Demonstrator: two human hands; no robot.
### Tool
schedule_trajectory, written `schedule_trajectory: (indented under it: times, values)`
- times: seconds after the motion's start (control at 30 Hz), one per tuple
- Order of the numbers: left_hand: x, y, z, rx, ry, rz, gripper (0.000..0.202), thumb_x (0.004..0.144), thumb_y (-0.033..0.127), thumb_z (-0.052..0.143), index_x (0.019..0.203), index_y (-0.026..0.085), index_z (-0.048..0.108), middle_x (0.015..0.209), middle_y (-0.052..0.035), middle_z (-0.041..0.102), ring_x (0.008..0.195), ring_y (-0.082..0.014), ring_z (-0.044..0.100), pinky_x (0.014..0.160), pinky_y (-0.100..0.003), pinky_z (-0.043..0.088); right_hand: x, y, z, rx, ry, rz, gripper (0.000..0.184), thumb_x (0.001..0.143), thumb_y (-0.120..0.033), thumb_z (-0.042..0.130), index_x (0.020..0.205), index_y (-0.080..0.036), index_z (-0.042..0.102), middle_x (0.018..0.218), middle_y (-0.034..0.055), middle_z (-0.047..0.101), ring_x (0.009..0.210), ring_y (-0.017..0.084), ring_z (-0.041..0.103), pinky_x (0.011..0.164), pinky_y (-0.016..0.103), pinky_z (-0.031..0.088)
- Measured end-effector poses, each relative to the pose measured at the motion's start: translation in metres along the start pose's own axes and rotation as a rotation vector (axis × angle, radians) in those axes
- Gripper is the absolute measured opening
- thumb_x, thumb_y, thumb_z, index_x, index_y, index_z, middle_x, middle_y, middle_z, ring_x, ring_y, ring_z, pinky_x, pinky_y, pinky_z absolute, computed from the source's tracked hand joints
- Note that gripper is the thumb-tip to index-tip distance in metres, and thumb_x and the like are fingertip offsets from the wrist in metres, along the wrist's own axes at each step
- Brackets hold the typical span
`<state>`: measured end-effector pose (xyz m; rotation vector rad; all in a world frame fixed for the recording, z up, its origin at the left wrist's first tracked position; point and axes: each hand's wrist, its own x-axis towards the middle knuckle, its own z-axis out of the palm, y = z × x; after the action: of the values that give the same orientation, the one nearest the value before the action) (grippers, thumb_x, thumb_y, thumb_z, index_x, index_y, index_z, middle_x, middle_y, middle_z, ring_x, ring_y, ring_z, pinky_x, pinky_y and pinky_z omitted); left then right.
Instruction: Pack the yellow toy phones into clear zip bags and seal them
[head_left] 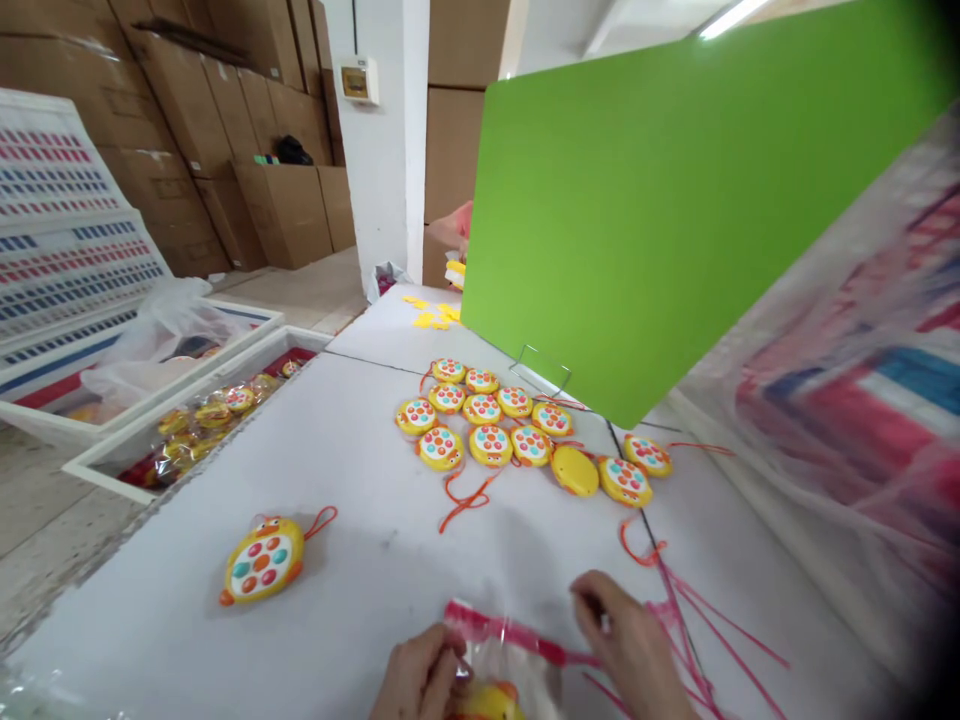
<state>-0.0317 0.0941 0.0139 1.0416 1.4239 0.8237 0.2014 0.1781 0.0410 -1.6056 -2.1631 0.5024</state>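
Note:
At the bottom middle, my left hand (424,672) is closed on the edge of a clear plastic bag (536,675) with a pink strip (517,636) along its top. Inside the bag is a yellow toy (487,702), partly cut off by the frame. My right hand (634,650) is beside the bag's right end, its fingers curled; what they hold, if anything, is hidden. The pink strip runs toward its palm. Thin pink strips (724,625) lie to its right. A duck-shaped toy (261,562) with coloured buttons and an orange cord lies alone at left.
Several similar duck toys (491,445) lie in rows mid-table, one face down (575,470). Behind them a green board (637,220) leans by a wire stand (544,375). At left, a white crate (105,470) holds bagged toys. Another person's hand (452,228) shows behind the board.

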Motion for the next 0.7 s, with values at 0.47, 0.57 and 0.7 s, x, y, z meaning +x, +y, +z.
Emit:
schedule_trajectory:
  times: [0.47, 0.57, 0.7]
  values:
    - [-0.001, 0.019, -0.001, -0.069, -0.013, 0.085, 0.024, 0.081, 0.026, 0.043, 0.089, 0.013, 0.062, 0.077, -0.0044, 0.066, 0.070, -0.0161, 0.059, 0.065, -0.024, 0.045, -0.007, -0.096, 0.021, -0.051, -0.223, -0.329, 0.007, 0.083, -0.019, 0.056, 0.087, -0.020, 0.061, 0.083, 0.0022, 0.062, 0.081, 0.016, 0.057, 0.064, 0.023, 0.043]
    - [-0.003, 0.025, 0.001, 0.036, 0.026, 0.122, 0.023, 0.081, 0.022, 0.041, 0.081, 0.013, 0.062, 0.067, -0.0017, 0.062, 0.061, -0.0140, 0.052, 0.058, -0.022, 0.041, -0.002, -0.101, 0.032, -0.170, -0.259, -0.394, 0.005, 0.081, -0.017, 0.057, 0.085, -0.017, 0.060, 0.083, 0.0031, 0.062, 0.080, 0.017, 0.057, 0.061, 0.024, 0.043]
    - [-0.006, 0.033, 0.002, 0.111, 0.016, 0.131, 0.025, 0.082, 0.025, 0.041, 0.082, 0.014, 0.064, 0.069, -0.0025, 0.063, 0.065, -0.0161, 0.055, 0.061, -0.023, 0.042, 0.002, -0.096, 0.033, -0.155, -0.228, -0.370, 0.008, 0.082, -0.013, 0.054, 0.076, -0.016, 0.060, 0.076, 0.0024, 0.062, 0.074, 0.016, 0.057, 0.060, 0.023, 0.041]
